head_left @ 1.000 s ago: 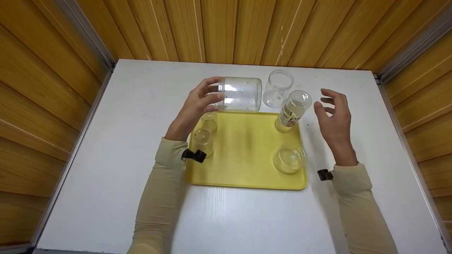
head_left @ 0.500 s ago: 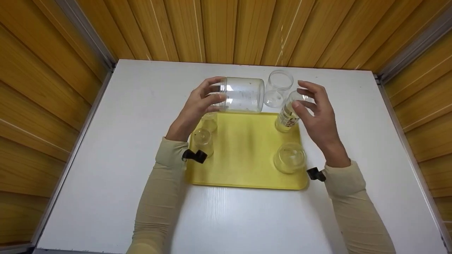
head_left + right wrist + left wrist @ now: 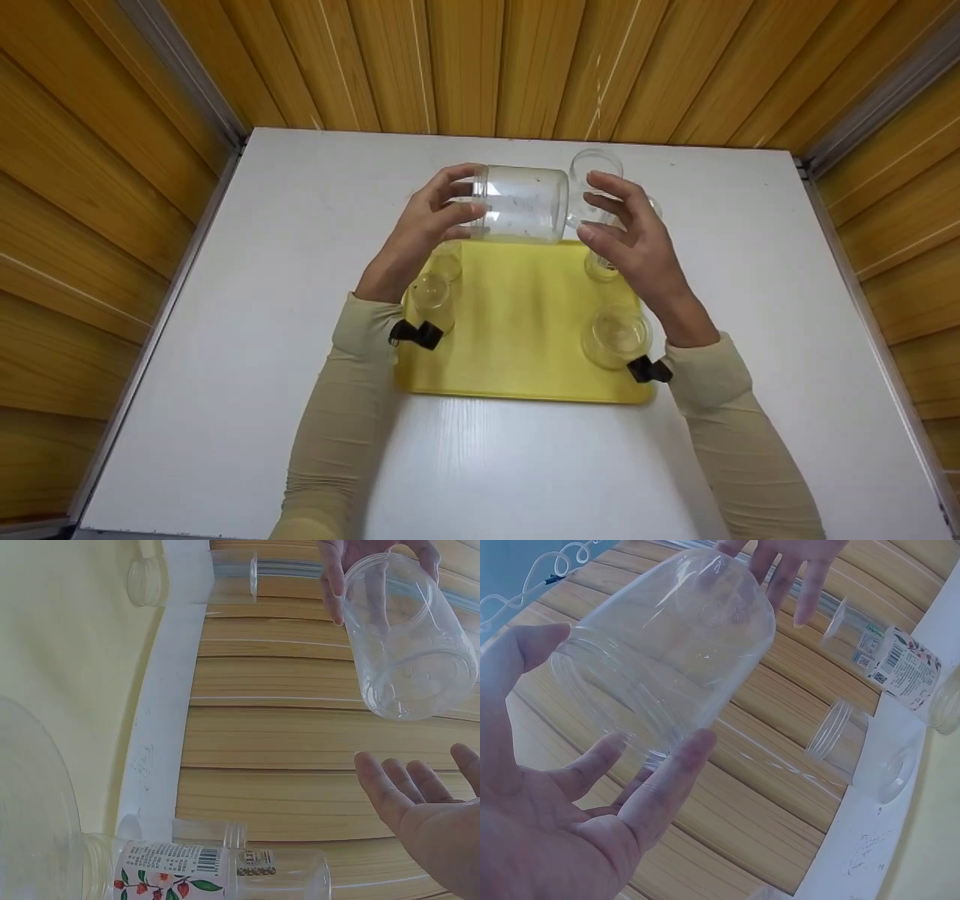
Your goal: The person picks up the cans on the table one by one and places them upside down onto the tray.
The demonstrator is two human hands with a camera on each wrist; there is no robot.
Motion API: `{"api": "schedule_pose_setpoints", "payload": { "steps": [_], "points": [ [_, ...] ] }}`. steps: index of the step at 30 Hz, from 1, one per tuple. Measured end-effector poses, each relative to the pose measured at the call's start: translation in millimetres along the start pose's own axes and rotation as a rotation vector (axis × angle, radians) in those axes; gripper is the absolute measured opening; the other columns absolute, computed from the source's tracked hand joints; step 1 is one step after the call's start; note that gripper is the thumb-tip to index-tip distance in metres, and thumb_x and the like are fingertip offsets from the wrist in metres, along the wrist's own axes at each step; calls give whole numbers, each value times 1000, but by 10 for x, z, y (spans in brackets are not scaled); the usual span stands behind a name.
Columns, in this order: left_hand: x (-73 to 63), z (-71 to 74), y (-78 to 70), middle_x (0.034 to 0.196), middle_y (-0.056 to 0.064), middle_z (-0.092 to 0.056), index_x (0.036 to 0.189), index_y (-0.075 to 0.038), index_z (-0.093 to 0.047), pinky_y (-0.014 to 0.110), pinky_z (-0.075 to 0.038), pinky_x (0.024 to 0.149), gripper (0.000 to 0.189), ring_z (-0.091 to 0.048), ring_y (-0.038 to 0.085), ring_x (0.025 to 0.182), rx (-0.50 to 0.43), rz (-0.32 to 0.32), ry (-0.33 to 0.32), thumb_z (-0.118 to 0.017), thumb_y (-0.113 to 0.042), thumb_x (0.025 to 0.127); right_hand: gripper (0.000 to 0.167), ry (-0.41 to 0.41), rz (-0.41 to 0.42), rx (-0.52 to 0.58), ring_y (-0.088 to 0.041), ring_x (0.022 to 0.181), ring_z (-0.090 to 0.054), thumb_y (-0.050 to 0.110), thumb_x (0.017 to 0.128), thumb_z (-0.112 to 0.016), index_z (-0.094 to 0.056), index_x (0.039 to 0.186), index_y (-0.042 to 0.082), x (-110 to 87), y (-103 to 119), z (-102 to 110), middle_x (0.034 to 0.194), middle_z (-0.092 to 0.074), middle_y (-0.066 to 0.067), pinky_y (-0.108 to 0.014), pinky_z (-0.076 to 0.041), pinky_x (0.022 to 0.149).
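Observation:
A large clear jar (image 3: pixel 525 204) lies sideways in the air above the far edge of the yellow tray (image 3: pixel 517 337). My left hand (image 3: pixel 427 225) grips it around the threaded mouth, thumb on the near side and fingers behind. The jar's closed base points right, toward my right hand (image 3: pixel 637 244). That hand holds nothing; in the right wrist view its fingers (image 3: pixel 390 791) are spread loosely, a gap away from the jar. In the head view the right hand largely covers a bottle with a flowered label (image 3: pixel 907 664) on the tray's far right corner.
Behind the right hand, a clear open jar (image 3: pixel 596 161) stands on the white table (image 3: pixel 247 360) past the tray. Two small clear containers, one nearer (image 3: pixel 432 296), stand on the tray's left side. A wide clear jar (image 3: pixel 616 337) sits at its front right.
My right hand has moved left from beyond the labelled bottle to close by the jar's base. The left hand, still gripping the jar, has shifted slightly right.

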State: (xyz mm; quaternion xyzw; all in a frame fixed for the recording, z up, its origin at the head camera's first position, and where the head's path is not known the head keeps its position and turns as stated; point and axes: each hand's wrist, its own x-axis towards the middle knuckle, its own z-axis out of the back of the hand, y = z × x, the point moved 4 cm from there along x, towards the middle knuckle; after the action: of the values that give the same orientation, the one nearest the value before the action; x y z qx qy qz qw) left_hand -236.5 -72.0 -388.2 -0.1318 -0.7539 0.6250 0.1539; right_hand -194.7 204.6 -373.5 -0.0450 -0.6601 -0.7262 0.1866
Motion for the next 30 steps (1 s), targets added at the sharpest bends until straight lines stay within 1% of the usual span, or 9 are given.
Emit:
{"api": "schedule_pose_setpoints", "payload": {
  "steps": [4, 10, 13, 17, 20, 26, 30],
  "points": [
    [-1, -7, 4, 142, 19, -55, 154, -10, -48, 45, -57, 97, 66, -63, 34, 121, 0, 2, -2, -72, -24, 95, 65, 10, -6, 36, -33, 145, -44, 7, 97, -70, -45, 157, 5, 8, -3, -45, 160, -42, -9, -48, -41, 115],
    [-5, -16, 10, 142, 18, -55, 154, -9, -48, 44, -56, 98, 66, -63, 33, 123, 2, 4, 1, -73, -24, 95, 68, 34, -6, 44, -31, 146, -44, 8, 96, -71, -43, 159, 7, 17, -11, -101, 162, -40, -8, -54, -41, 115],
    [-6, -23, 14, 142, 18, -55, 154, -9, -48, 45, -56, 99, 65, -63, 33, 124, -2, -1, 6, -73, -23, 95, 69, 45, 0, 53, -31, 145, -44, 7, 96, -71, -42, 159, 7, 26, -6, -125, 162, -40, -7, -52, -44, 113],
    [-4, -33, 17, 142, 19, -55, 154, -9, -48, 46, -56, 99, 65, -62, 35, 123, -5, -13, 15, -72, -23, 95, 70, 57, 6, 76, -32, 145, -45, 6, 95, -72, -43, 159, 8, 36, 6, -150, 161, -40, -7, -46, -48, 110],
    [-4, -38, 17, 142, 19, -55, 154, -9, -48, 47, -56, 100, 66, -62, 35, 123, -2, -19, 17, -73, -24, 95, 72, 68, 5, 93, -33, 145, -45, 6, 94, -73, -42, 159, 9, 41, 6, -168, 161, -40, -8, -44, -50, 109],
    [-11, -62, 11, 141, 18, -55, 155, -9, -48, 47, -55, 101, 66, -61, 34, 124, 5, -19, 23, -73, -25, 95, 74, 73, 3, 139, -33, 146, -41, 6, 92, -73, -42, 159, 9, 48, 9, -188, 161, -39, -10, -43, -47, 111],
    [-12, -82, 11, 142, 19, -55, 155, -9, -48, 47, -55, 100, 66, -62, 35, 124, -1, -16, 28, -73, -25, 95, 76, 77, 8, 140, -34, 146, -42, 4, 91, -75, -42, 159, 9, 51, 26, -201, 162, -38, -10, -44, -48, 109]
  ]
}}
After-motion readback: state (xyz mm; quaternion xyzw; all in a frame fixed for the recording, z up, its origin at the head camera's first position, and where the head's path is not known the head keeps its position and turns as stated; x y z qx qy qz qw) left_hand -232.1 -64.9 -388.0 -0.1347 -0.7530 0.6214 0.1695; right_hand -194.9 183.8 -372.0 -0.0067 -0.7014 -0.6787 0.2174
